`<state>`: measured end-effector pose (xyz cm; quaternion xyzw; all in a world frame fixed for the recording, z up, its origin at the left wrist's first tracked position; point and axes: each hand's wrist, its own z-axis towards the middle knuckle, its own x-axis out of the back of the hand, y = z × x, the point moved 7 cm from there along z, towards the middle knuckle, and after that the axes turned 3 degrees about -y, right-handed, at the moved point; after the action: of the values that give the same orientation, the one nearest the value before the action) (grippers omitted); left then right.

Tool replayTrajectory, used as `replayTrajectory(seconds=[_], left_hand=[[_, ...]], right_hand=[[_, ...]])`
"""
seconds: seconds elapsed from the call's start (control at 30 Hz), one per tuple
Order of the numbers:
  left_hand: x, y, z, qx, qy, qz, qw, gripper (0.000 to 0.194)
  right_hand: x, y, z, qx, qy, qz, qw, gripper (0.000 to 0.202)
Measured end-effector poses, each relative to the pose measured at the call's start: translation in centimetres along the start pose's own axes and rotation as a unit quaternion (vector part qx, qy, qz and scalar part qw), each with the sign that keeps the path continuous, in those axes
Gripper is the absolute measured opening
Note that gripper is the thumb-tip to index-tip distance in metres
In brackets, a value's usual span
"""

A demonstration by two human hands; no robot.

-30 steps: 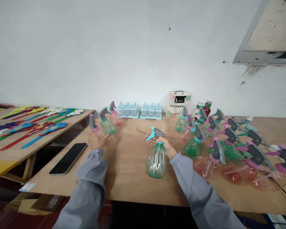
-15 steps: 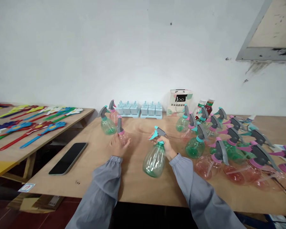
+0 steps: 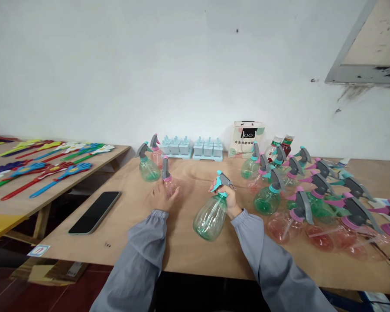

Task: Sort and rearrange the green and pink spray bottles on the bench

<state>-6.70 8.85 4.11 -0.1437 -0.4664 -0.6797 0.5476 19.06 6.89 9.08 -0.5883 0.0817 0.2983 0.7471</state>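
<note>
Pink bottle (image 3: 172,184) shifted inward from tabletop's (image 3: 191,258) left edge, left hand (image 3: 162,198) cupped against it, grip unclear; right hand (image 3: 232,202) clenched round tilted green bottle's (image 3: 209,221) neck.

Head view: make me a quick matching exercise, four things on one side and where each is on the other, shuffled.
Things
1. Left hand
2. Right hand
3. Phone
4. Paper bag

Places
A. Upright by the wall
B. At the neck of a tilted green bottle
C. Flat on the table, screen up
D. Close up against a pink bottle

Pairs: 1-D, 2-B, 3-C, 4-A
</note>
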Motion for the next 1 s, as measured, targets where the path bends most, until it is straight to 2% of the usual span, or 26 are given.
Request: replayTrajectory(seconds=[0.2, 0.4, 0.47, 0.7, 1.0], left_hand=[[0.0, 0.0, 0.0, -0.002, -0.006, 0.001, 1.000, 0.076], [0.0, 0.1, 0.1, 0.003, -0.024, -0.001, 1.000, 0.075], [0.0, 0.1, 0.1, 0.005, -0.026, 0.006, 1.000, 0.076], [0.1, 0.1, 0.0, 0.003, -0.015, 0.004, 1.000, 0.076], [0.1, 0.2, 0.1, -0.014, -0.027, 0.007, 1.000, 0.074]], right_hand=[[-0.7, 0.8, 0.0, -0.050, -0.038, 0.005, 0.998, 0.026], [0.9, 0.7, -0.1, -0.003, 0.050, 0.003, 0.999, 0.020], [1.0, 0.7, -0.1, -0.007, 0.058, 0.005, 0.998, 0.022], [-0.2, 0.5, -0.1, -0.041, 0.034, -0.024, 0.998, 0.026], [-0.1, -0.3, -0.4, 0.007, 0.016, -0.120, 0.993, 0.016]])
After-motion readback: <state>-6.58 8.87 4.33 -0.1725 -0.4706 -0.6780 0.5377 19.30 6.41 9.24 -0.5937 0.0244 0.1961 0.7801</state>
